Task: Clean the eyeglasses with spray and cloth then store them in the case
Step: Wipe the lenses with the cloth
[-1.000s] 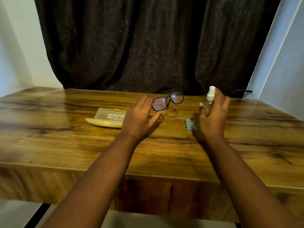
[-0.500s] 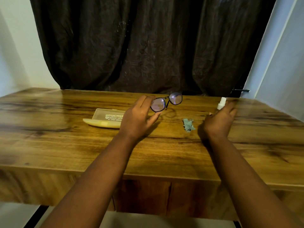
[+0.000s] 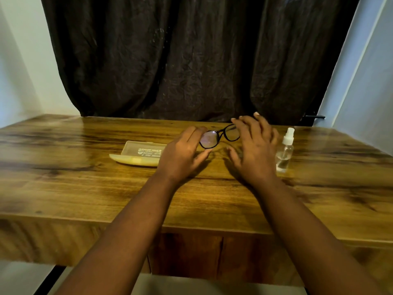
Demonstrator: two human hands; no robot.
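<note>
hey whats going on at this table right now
A person is partway through cleaning a pair of black-framed eyeglasses. The left hand holds them up over the wooden table by one lens end. The right hand is open, fingers spread, beside the other lens and over the spot in front of it; the cleaning cloth is not visible. The clear spray bottle stands upright on the table to the right, not held. The translucent glasses case lies open to the left.

Left hand (image 3: 182, 154) pinching closed, right hand (image 3: 253, 150) spread flat, both forearms extended
</note>
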